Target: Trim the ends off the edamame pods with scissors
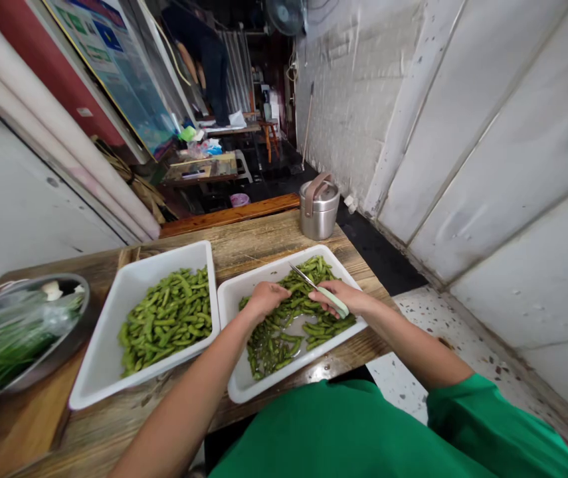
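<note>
My right hand [336, 297] grips scissors [334, 303] with a pale green handle. Their metal blades point up and left over the right white tub [231, 382]. Over the same tub, my left hand [267, 297] is closed in a pinch just left of the blades; what its fingertips hold, if anything, is hidden among the pods. Green edamame pods [276, 352] lie in that tub, with some water showing at its bottom. A second white tub [95, 372] stands to the left, with a larger heap of edamame pods [171, 318] in it.
Behind the right tub, a lidded steel pot [319, 216] stands on the wooden table [244, 242]. At left, a metal bowl [47, 362] holds bagged green vegetables [14, 338]. Farther back, a person [208, 53] stands on a low table. A white panelled wall [487, 133] runs along the right.
</note>
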Demonstrator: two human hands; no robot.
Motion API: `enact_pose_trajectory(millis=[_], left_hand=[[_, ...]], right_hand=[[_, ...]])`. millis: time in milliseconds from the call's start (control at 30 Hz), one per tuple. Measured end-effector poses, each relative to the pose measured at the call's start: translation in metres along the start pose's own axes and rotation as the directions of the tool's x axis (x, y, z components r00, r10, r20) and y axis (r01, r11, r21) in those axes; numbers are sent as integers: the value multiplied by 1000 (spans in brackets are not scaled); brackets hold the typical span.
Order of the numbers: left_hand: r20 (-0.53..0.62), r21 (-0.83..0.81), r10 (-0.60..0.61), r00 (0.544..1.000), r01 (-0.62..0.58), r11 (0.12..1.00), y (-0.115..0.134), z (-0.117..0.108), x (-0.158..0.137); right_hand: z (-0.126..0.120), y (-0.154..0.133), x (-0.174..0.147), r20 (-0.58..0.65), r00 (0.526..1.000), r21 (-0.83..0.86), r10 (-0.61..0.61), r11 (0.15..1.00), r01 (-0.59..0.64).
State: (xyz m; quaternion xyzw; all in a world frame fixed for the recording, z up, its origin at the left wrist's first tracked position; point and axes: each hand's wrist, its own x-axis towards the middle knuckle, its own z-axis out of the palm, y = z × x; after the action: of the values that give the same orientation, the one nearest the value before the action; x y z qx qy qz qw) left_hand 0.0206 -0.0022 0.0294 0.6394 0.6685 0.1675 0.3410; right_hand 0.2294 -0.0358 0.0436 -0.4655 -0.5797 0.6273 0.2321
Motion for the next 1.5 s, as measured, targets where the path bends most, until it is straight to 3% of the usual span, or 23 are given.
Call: enact_pose_trajectory(millis=[133, 233, 333, 500, 767, 1067, 1300, 1500], left_hand=[[78, 71, -12, 997, 6, 997, 1, -18, -8], [129, -90, -15, 992, 27, 996, 5, -27, -9], [40, -289, -47, 998, 56, 956, 10, -33, -9], [135, -559, -47, 990, 115, 821, 10, -26, -17], [289, -616, 41, 956, 154, 773, 3, -13, -24], [252, -700, 4, 968, 179, 691, 6, -7, -26], [142, -674, -19, 990, 110, 731, 6, -2, -26], [109, -712, -59, 992, 119, 692, 7, 2, -26]], right_hand=[[0, 1, 0, 5, 1000, -13, 3, 1000, -3], [-1, 4, 2, 4, 1000, -16, -2, 1000, 2], [0, 6, 3, 8, 1000, -13, -3, 1000, 3], [4, 2, 0, 86, 996, -33, 0, 999, 3], [8, -8, -5, 95, 995, -20, 30, 999, -28], [7, -4, -3, 81, 995, -50, 61, 997, -58], [8, -5, -4, 102, 991, -85, 81, 994, -73], [6, 0, -1, 103, 992, -92, 77, 993, -68]])
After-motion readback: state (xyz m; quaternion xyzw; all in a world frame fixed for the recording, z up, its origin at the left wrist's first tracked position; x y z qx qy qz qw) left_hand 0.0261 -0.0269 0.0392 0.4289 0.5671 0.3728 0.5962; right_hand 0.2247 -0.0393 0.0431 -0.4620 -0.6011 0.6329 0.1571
